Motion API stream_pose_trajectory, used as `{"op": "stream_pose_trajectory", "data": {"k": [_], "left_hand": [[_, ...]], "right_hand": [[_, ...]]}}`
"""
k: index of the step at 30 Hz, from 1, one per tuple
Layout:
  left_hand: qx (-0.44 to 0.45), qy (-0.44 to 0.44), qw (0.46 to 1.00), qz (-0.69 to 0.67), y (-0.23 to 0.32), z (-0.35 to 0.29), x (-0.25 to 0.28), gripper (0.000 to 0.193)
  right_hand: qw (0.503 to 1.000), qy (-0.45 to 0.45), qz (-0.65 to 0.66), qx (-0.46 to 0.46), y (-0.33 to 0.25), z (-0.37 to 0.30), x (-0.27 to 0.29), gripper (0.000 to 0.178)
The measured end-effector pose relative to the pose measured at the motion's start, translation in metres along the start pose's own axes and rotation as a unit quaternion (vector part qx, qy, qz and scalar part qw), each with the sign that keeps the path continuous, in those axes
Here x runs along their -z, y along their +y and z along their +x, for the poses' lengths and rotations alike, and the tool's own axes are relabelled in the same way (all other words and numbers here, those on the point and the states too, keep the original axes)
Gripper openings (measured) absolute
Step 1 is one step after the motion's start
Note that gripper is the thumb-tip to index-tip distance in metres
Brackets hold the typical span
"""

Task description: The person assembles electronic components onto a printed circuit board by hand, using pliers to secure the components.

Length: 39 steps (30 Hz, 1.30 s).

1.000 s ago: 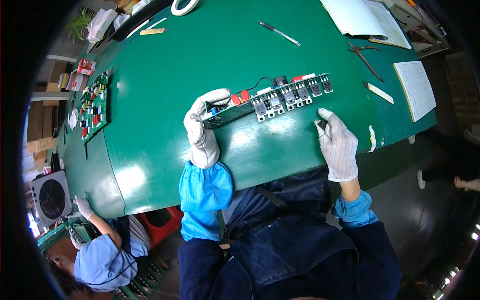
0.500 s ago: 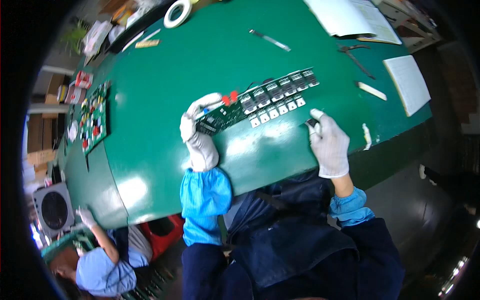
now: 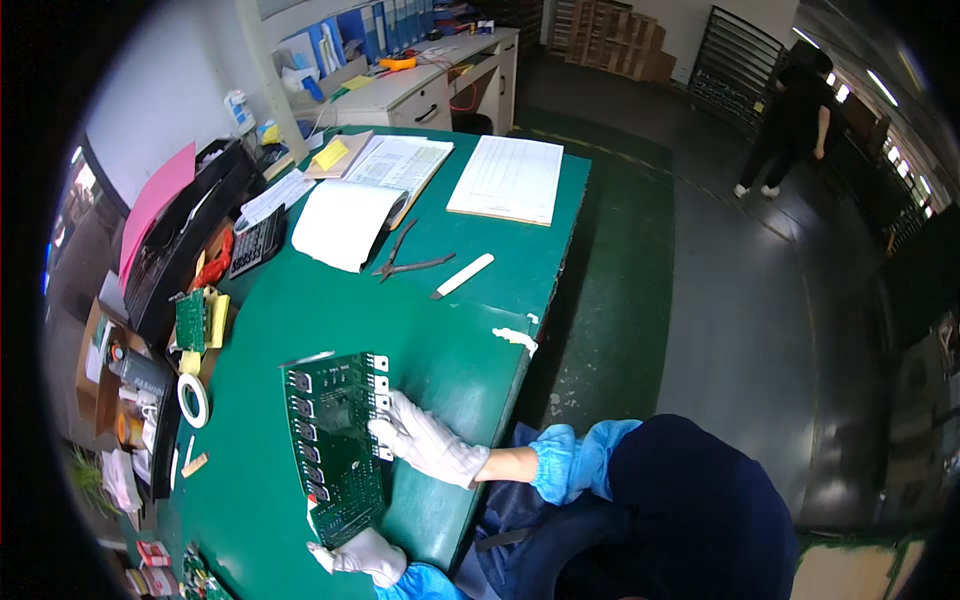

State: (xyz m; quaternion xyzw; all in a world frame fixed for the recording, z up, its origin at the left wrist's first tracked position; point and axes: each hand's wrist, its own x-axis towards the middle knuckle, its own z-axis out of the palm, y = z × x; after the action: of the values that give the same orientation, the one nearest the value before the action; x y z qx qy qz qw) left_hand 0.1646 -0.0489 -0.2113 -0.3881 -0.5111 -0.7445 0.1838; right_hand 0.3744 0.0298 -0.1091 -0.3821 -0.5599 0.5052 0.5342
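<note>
A green circuit board (image 3: 345,440) is tilted up over the bench, with black square parts down its left side and white-tabbed parts (image 3: 382,382) along its right edge. My left hand (image 3: 365,557), in a white glove, grips the board's lower end, its thumb partly hidden. At the right edge, my gloved right hand (image 3: 435,443) has its fingers closed against the white-tabbed parts. Whatever sits between those fingertips is hidden. Blue sleeve covers show on both forearms.
On the green bench lie pliers (image 3: 410,262), a white-handled knife (image 3: 463,276), a paper sheet (image 3: 508,180), an open binder (image 3: 350,220), a calculator (image 3: 257,243) and a tape roll (image 3: 193,400). A person (image 3: 795,120) stands in the far aisle.
The view has swung to the right, bringing in the aisle and back desk. My right hand, earlier apart from the board with a small dark piece, is now at the board's edge.
</note>
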Motion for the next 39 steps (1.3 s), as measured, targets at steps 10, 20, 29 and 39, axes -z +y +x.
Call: {"op": "stream_pose_trajectory", "data": {"k": [10,20,29,39], "left_hand": [[0.374,-0.198,0.855,-0.302,0.058,0.031,-0.018,0.060],[0.383,-0.274,0.853,-0.225,0.101,0.049,-0.035,0.063],[0.479,-0.218,0.829,-0.188,0.092,0.061,-0.035,0.049],[0.501,-0.213,0.788,-0.287,0.079,0.060,-0.026,0.044]], "right_hand": [[0.837,-0.024,-0.372,0.401,-0.089,0.064,0.014,0.041],[0.693,-0.296,-0.476,0.455,-0.056,0.058,-0.021,0.030],[0.867,-0.198,-0.324,0.324,-0.028,0.032,0.047,0.053],[0.756,-0.359,-0.458,0.298,0.005,0.002,0.015,0.039]]}}
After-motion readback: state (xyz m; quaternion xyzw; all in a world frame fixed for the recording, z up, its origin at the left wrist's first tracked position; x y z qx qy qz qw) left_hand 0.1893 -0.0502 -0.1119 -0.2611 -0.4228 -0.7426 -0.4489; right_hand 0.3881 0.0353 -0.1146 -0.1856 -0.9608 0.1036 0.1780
